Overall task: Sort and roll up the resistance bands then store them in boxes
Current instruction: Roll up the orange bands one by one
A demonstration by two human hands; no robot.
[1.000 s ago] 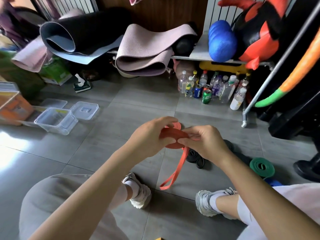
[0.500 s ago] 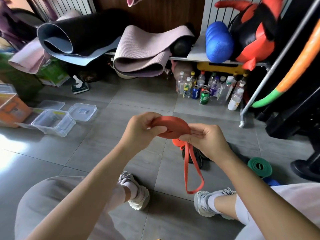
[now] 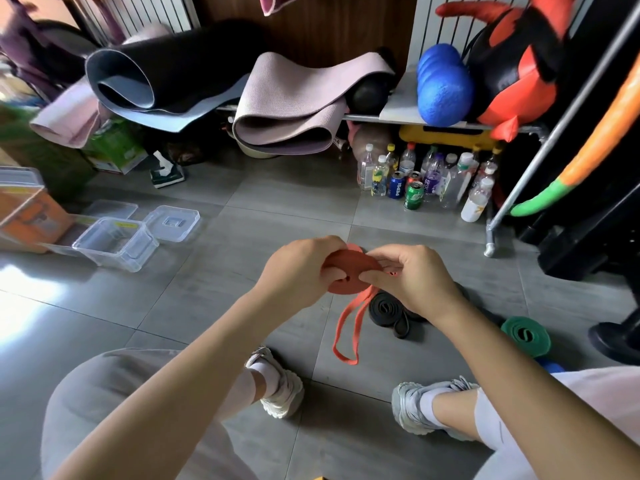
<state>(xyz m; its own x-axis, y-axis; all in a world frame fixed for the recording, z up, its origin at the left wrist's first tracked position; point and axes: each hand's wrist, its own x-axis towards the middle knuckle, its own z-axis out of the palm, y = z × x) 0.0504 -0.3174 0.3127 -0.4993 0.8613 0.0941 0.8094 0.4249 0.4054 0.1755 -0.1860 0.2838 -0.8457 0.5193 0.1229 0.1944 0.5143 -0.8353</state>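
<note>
An orange-red resistance band (image 3: 349, 271), mostly wound into a flat coil, is held in mid-air above the floor. My left hand (image 3: 298, 275) grips the coil's left side and my right hand (image 3: 412, 278) pinches its right side. A short loose loop of the band hangs below the coil. On the floor lie a black rolled band (image 3: 384, 311), a green rolled band (image 3: 526, 336) and part of a blue one (image 3: 552, 367). An open clear plastic box (image 3: 114, 244) stands at the left, its lid (image 3: 171, 223) beside it.
An orange box (image 3: 27, 216) and more clear containers sit at the far left. Bottles and cans (image 3: 415, 181) stand under a metal rack (image 3: 446, 121) loaded with yoga mats and a blue roller. My knees and shoes frame the grey tiled floor below.
The coil has grown and turned flatter between my hands. The hanging loop has become shorter and swung slightly left.
</note>
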